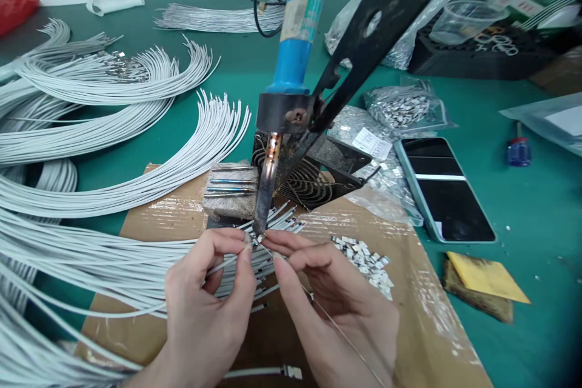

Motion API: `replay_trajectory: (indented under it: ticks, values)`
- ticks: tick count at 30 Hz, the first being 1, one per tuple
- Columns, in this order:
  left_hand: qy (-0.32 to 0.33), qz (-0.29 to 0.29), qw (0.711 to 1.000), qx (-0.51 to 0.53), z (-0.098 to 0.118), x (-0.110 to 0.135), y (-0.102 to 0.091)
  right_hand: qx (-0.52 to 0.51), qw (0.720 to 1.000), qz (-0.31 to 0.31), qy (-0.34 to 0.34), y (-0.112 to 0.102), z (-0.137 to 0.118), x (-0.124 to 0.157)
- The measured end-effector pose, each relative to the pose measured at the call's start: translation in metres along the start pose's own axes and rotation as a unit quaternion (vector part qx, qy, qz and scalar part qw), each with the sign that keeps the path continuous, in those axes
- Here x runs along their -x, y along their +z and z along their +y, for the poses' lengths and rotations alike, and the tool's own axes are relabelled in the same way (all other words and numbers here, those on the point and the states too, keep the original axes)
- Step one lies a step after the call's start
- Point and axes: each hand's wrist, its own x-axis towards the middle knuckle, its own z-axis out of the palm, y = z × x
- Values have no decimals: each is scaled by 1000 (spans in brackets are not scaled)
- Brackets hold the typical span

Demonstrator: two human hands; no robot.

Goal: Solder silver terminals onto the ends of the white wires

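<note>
A soldering iron (293, 54) with a blue handle is clamped in a black metal holder (377, 24), its tip pointing down between my hands. My left hand (209, 297) pinches the end of a white cable (217, 268) just left of the tip. Under the tip sits a small whitish piece (259, 239), partly hidden by fingertips. Thumb and fingers of my right hand (339, 303) are closed on a thin solder wire (343, 332), which trails down across the palm. Its upper end meets the spot below the iron.
Bundles of white cables (113, 194) fill the left side. Small white parts (366, 264) lie piled on the cardboard (422, 315). Behind stand a fan (313, 176) and a block with metal rods (231, 188). A phone (448, 188), yellow sponge (486, 279) and bagged parts (404, 109) are rightward.
</note>
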Motion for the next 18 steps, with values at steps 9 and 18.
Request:
replay_trajectory:
  ticks: [9,18]
  values:
    - [109,23,993,-27,-8,5,2,1,999,-29,-25,-5,6,-1]
    - [135,13,990,-45,-9,5,0,-3,999,-25,-37,-5,5,-1]
